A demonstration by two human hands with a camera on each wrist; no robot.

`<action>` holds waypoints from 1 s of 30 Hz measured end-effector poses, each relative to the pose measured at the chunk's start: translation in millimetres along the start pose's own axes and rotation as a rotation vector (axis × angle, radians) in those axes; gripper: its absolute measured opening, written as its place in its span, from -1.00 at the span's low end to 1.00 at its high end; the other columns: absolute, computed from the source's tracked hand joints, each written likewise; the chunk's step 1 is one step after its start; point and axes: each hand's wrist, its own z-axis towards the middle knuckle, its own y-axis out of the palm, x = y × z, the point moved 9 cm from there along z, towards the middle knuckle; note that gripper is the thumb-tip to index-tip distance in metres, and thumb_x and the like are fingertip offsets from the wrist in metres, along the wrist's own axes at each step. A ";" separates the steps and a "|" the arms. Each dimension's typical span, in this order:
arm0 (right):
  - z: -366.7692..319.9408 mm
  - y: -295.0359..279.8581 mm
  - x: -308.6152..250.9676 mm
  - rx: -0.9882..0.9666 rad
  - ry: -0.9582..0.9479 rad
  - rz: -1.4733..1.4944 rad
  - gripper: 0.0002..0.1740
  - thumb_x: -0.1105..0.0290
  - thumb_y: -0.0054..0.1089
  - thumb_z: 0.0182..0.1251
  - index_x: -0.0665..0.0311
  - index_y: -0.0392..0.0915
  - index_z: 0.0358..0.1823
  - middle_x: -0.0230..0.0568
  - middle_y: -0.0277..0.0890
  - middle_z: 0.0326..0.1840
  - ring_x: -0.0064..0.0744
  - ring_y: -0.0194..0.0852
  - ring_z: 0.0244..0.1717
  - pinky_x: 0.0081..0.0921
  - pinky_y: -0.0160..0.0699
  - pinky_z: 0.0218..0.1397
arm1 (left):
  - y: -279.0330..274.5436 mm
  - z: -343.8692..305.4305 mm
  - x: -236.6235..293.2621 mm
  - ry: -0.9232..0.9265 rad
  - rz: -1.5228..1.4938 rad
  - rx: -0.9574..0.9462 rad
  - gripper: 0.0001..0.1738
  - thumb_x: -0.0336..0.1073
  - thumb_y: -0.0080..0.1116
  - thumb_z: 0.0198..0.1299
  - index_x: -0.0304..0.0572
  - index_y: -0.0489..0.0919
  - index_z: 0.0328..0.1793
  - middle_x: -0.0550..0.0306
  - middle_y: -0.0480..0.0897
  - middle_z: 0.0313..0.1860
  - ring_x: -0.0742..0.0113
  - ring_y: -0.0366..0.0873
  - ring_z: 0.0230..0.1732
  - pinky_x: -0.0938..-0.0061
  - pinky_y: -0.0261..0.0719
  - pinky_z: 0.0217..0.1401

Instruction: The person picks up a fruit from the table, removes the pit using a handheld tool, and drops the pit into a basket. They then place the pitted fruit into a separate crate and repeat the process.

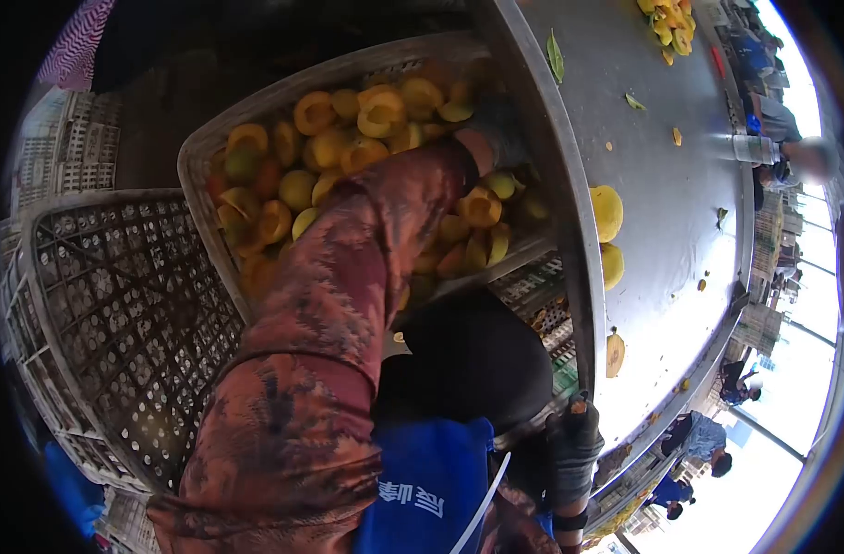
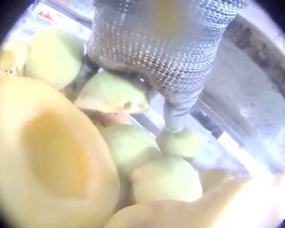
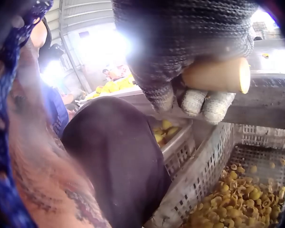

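Observation:
My left hand (image 1: 502, 138), in a grey knit glove, reaches into a plastic crate (image 1: 200, 152) of halved yellow peaches (image 1: 382, 111). In the left wrist view a straight finger of the left hand (image 2: 156, 52) points down, its tip right at a small greenish peach (image 2: 178, 143). A cut peach half (image 2: 114, 92) lies just below the glove; the other fingertips are hidden. My gloved right hand (image 1: 574, 448) is by the metal table's near edge. In the right wrist view the right hand (image 3: 187, 52) grips a tan cylindrical handle (image 3: 218, 76); its other end is hidden.
A metal table (image 1: 662, 185) with a raised rim (image 1: 560, 157) holds whole peaches (image 1: 606, 212), scraps and leaves. An upright perforated crate (image 1: 126, 314) stands beside the fruit crate. Another crate (image 3: 223, 147) contains small yellow-brown pieces. Several people work farther along the table.

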 end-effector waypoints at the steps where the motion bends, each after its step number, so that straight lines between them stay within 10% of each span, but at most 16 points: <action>1: -1.4 0.5 5.1 0.006 0.024 -0.015 -0.59 0.50 0.23 0.02 0.22 0.36 -0.07 -0.39 0.40 -0.51 -0.55 0.39 -0.51 -0.53 0.42 -0.38 | -9.3 -6.7 0.0 -0.010 0.000 0.001 -0.64 -0.32 -0.10 0.17 -0.12 0.52 0.09 -0.04 0.56 0.01 0.03 0.52 0.03 0.26 0.47 0.05; 3: 0.1 3.0 2.9 0.004 0.047 -0.030 -0.60 0.50 0.23 0.02 0.22 0.36 -0.07 -0.39 0.40 -0.53 -0.53 0.39 -0.53 -0.51 0.43 -0.39 | -21.4 -30.3 -10.3 -0.069 0.271 -0.272 -0.56 -0.35 -0.04 0.12 -0.12 0.43 0.18 -0.13 0.46 0.13 0.01 0.47 0.08 0.24 0.47 0.05; 8: 14.1 19.3 -15.0 -0.200 0.125 0.009 -0.56 0.52 0.23 0.04 0.32 0.35 0.00 -0.17 0.48 -0.32 -0.37 0.51 -0.34 -0.44 0.49 -0.29 | -5.5 -34.4 -81.3 -0.050 0.207 0.010 -0.59 -0.36 0.00 0.07 -0.06 0.50 0.11 -0.09 0.57 -0.03 -0.06 0.54 -0.05 0.14 0.53 -0.08; 16: 21.8 24.2 -30.5 -0.105 0.050 -0.035 -0.63 0.41 0.23 0.07 0.26 0.33 -0.09 -0.17 0.51 -0.42 -0.31 0.56 -0.40 -0.42 0.49 -0.31 | 5.7 3.3 -78.2 -0.160 0.467 -0.410 -0.73 -0.25 0.02 0.14 -0.08 0.64 -0.08 0.06 0.65 -0.15 0.08 0.60 -0.07 0.19 0.53 -0.10; 20: 24.1 25.9 -50.4 -0.210 -0.043 -0.105 -0.45 0.28 0.29 0.05 0.31 0.28 0.03 -0.21 0.49 -0.23 -0.33 0.52 -0.25 -0.41 0.50 -0.20 | 45.2 16.4 -102.6 -0.088 0.427 -0.254 -0.73 -0.22 0.02 0.15 -0.05 0.64 -0.08 0.08 0.65 -0.13 0.13 0.60 -0.06 0.17 0.53 -0.10; 24: 9.6 4.7 6.3 -0.091 0.282 -0.105 -0.58 0.38 0.24 -0.07 0.25 0.37 -0.12 -0.17 0.45 -0.31 -0.23 0.49 -0.34 -0.39 0.46 -0.27 | 22.5 9.5 -90.8 -0.138 0.396 -0.304 -0.76 -0.28 0.06 0.09 -0.05 0.65 -0.12 0.06 0.65 -0.16 0.10 0.60 -0.08 0.22 0.53 -0.10; 25: 14.3 -2.0 -9.8 -0.032 0.081 -0.197 -0.62 0.44 0.22 0.08 0.21 0.35 -0.05 -0.31 0.38 -0.58 -0.46 0.41 -0.57 -0.48 0.44 -0.39 | 3.8 4.8 -82.2 -0.203 0.348 -0.266 -0.76 -0.31 0.09 0.06 -0.06 0.64 -0.14 0.05 0.65 -0.19 0.09 0.59 -0.09 0.26 0.53 -0.10; 30: 8.2 -2.6 7.2 0.019 0.114 -0.146 -0.59 0.46 0.23 0.03 0.20 0.35 -0.05 -0.30 0.40 -0.59 -0.47 0.40 -0.57 -0.48 0.44 -0.40 | -16.0 21.9 -85.2 -0.214 0.322 -0.151 -0.73 -0.28 0.08 0.07 -0.07 0.61 -0.08 0.05 0.64 -0.14 0.13 0.59 -0.08 0.26 0.52 -0.08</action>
